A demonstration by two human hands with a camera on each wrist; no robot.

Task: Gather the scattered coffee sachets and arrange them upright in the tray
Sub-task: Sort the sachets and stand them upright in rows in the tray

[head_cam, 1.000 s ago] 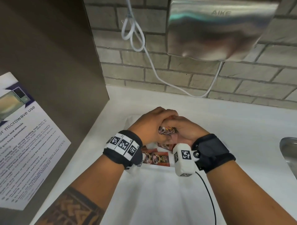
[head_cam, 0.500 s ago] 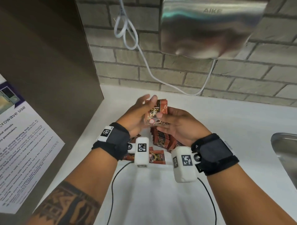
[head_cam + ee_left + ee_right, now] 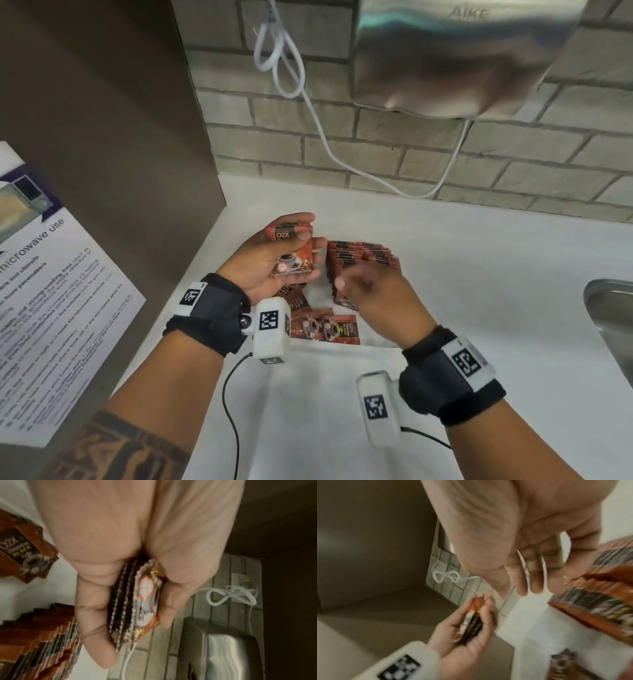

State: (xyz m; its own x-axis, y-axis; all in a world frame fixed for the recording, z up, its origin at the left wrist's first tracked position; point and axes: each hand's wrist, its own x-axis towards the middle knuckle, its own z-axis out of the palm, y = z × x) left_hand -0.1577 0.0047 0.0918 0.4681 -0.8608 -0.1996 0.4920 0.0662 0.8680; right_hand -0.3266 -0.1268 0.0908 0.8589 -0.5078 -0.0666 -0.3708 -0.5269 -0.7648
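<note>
Sachets point(image 3: 293, 251) sit stacked in the left hand point(image 3: 263, 263), pinched between thumb and fingers above the bench point(image 3: 479, 274). Right hand point(image 3: 373, 294), blurred, hangs with fingers straight and spread, holding nothing, just beside a row point(image 3: 359, 260) of upright sachets in the white tray point(image 3: 317, 294). More loose sachets point(image 3: 329, 330) lie flat at the tray's near end.

Right hand point(image 3: 368, 291) blurred; tray point(image 3: 317, 294) mostly hidden.
</note>
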